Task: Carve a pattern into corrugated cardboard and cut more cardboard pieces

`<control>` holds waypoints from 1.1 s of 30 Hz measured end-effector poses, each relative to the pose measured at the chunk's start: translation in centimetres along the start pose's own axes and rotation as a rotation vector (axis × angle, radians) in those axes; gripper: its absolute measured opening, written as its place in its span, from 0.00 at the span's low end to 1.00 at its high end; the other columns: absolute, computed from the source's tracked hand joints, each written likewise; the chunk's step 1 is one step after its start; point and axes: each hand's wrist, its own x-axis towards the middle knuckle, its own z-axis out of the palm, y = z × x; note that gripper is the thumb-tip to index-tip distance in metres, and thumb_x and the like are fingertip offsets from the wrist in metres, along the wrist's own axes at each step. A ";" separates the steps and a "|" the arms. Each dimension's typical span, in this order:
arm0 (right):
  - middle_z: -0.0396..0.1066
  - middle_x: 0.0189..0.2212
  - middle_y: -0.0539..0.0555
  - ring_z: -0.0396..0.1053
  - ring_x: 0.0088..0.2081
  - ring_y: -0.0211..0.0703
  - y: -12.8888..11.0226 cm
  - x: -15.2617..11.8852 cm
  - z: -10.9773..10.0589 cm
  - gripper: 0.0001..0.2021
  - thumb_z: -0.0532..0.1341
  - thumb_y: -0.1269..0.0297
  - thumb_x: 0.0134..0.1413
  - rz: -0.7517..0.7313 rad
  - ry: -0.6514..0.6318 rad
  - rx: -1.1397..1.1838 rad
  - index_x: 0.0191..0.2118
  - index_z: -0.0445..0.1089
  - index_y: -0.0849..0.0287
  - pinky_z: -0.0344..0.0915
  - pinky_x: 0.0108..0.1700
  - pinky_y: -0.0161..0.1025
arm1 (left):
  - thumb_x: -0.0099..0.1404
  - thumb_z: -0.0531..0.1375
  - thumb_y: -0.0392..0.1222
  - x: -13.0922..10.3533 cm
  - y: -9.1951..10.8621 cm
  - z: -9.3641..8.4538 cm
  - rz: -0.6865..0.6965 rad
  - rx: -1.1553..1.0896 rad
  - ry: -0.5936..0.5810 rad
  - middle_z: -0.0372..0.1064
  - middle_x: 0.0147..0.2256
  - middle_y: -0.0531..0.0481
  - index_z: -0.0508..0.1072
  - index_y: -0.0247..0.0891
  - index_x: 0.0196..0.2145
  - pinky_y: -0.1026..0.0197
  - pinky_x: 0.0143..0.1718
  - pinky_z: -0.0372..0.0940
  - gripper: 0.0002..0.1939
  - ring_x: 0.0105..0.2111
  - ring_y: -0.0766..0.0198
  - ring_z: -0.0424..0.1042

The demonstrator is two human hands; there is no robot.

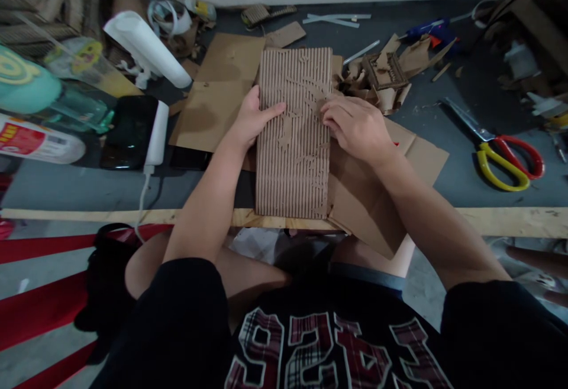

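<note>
Teal bottle [24,81]: lies at the far left of the bench [464,188], running out of view.
Labelled bottle [35,139]: pale, with a red and white label, on its side nearer the person.
Black object [126,132]: glossy and dark, just right of the labelled bottle.
White tube [148,49]: slants across the back left.
White device [157,133]: beside the black object, a cable running from its near end over the bench edge.
Flat cardboard [222,84]: smooth and brown, partly behind the left forearm and the board.
Left hand [256,118]: grips the board's left edge, thumb on the ridged face, fingers mostly hidden behind.
Corrugated board [290,158]: in the middle, in front of the person, ridges running lengthwise, torn paper shreds clinging to its face.
Glue sticks [337,19]: crossed at the back.
Right hand [355,126]: fingertips drawn together at the board's right edge; whether they pinch a shred, I cannot tell.
Folded cardboard [373,206]: under the right forearm, overhanging the bench edge.
Torn scraps [386,73]: heaped beyond the right hand.
Glue gun [428,29]: blue, at the back right.
Scissors [497,146]: red and yellow handles, blades slightly parted at most.
</note>
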 end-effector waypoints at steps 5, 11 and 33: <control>0.74 0.56 0.62 0.70 0.60 0.48 -0.2 0.0 0.2 0.23 0.41 0.65 0.74 -0.044 0.016 -0.055 0.48 0.73 0.59 0.66 0.61 0.48 | 0.55 0.73 0.60 -0.3 0.3 0.2 0.006 0.025 -0.026 0.71 0.59 0.40 0.66 0.44 0.55 0.33 0.67 0.62 0.36 0.64 0.41 0.68; 0.75 0.55 0.59 0.74 0.47 0.45 -0.4 -0.2 0.0 0.21 0.42 0.66 0.74 -0.009 -0.029 -0.180 0.50 0.73 0.58 0.68 0.49 0.44 | 0.51 0.74 0.63 -0.3 0.3 0.2 0.016 0.054 -0.031 0.72 0.58 0.40 0.68 0.44 0.53 0.34 0.64 0.66 0.38 0.62 0.42 0.71; 0.73 0.45 0.60 0.70 0.50 0.52 1.3 0.0 1.0 0.24 0.39 0.48 0.74 0.112 0.240 0.129 0.47 0.70 0.50 0.68 0.52 0.52 | 0.59 0.70 0.54 -0.7 0.8 0.4 0.033 0.195 -0.070 0.70 0.61 0.38 0.67 0.41 0.58 0.37 0.64 0.67 0.33 0.62 0.43 0.71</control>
